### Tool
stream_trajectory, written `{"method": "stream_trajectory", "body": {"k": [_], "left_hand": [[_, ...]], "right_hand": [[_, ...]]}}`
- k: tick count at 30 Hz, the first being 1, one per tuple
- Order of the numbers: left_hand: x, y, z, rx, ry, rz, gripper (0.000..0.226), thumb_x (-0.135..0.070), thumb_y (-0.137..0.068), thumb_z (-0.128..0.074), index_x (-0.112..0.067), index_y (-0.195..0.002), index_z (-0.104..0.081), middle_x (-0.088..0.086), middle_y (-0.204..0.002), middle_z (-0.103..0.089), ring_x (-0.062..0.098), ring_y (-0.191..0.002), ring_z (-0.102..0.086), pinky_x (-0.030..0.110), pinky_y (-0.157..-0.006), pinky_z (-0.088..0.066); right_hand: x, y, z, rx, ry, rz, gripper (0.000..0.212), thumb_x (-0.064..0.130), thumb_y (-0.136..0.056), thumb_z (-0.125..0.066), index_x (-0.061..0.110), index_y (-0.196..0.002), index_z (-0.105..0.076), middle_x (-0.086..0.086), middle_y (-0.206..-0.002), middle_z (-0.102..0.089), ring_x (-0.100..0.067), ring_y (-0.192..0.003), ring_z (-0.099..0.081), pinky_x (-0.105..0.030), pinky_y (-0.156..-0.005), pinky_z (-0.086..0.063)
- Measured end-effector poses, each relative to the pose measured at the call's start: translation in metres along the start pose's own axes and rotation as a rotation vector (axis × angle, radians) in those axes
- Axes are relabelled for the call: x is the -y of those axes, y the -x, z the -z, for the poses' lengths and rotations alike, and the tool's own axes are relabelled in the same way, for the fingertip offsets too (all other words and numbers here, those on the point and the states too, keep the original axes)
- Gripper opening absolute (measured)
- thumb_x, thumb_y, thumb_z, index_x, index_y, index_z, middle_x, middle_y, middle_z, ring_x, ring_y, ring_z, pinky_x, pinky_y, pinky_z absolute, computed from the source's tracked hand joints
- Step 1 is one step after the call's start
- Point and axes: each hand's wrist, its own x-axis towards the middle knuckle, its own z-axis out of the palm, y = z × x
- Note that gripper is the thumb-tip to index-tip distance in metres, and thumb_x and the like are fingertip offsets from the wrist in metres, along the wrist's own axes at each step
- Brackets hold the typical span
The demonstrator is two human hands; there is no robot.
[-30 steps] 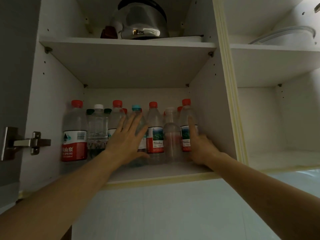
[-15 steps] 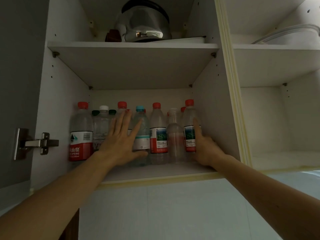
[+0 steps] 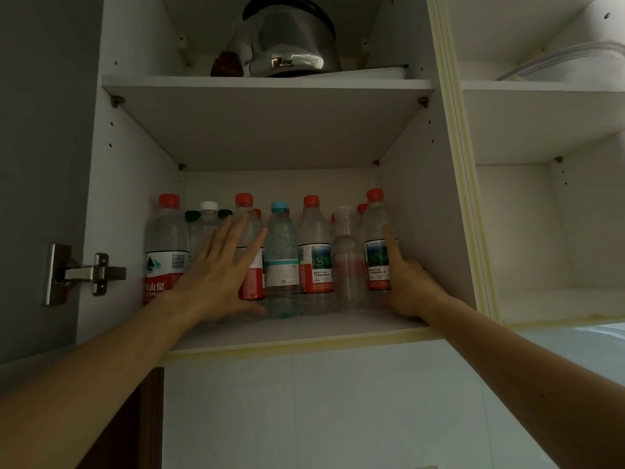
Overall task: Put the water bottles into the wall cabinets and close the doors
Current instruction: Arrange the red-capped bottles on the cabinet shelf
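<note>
While shelved: six front bottles

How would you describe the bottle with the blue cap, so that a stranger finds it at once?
Look in the open wall cabinet, on its lower shelf, where water bottles stand in a row. The bottle with the blue cap stands near the middle, just right of the left hand. Its neighbours have red caps and red labels; its label is white and teal.

Left of centre: leftmost red-capped bottle, red label band, white characters "山泉", first character partly cut off; below them "N SPRIN", partial. Barcode above, digits illegible. Other bottle labels: small print, unreadable.
</note>
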Motion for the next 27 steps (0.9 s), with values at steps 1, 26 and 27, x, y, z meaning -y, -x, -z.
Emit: {"method": "stream_trajectory", "body": {"k": [1, 26, 27], "left_hand": [[0.002, 0.0, -0.001, 0.004, 0.008, 0.009, 0.148, -0.089, -0.055, -0.064, -0.035, -0.149, 0.038, 0.003, -0.155, 0.048, 0.02, -0.142, 0.045, 0.048, -0.116, 0.016], [-0.116, 0.052, 0.084, -0.262, 0.531, -0.109, 0.068, -0.052, -0.091, -0.065, -0.018, -0.146, -0.045, 0.002, -0.141, -0.043, 0.018, -0.126, -0.043, 0.035, -0.101, -0.041], [-0.135, 0.061, 0.092, -0.272, 0.58, -0.114, 0.059, -0.049, -0.094, -0.065, -0.018, -0.142, -0.05, 0.001, -0.134, -0.049, 0.015, -0.119, -0.047, 0.032, -0.097, -0.042]], "right_hand": [[0.0, 0.0, 0.0, -0.001, -0.003, 0.001, 0.124, 0.017, -0.092, -0.074, 0.046, -0.15, 0.031, -0.021, -0.147, -0.044, -0.035, -0.121, -0.058, -0.051, -0.104, -0.051], [0.003, 0.086, 0.043, -0.128, 0.131, 0.161, 0.041, 0.043, -0.096, -0.061, 0.024, -0.132, -0.056, -0.004, -0.122, -0.056, -0.025, -0.105, -0.055, -0.032, -0.086, -0.044], [-0.001, 0.106, 0.047, -0.165, 0.091, 0.2, 0.039, 0.039, -0.097, -0.06, 0.023, -0.132, -0.057, -0.003, -0.12, -0.054, -0.025, -0.106, -0.054, -0.033, -0.087, -0.045]]}}
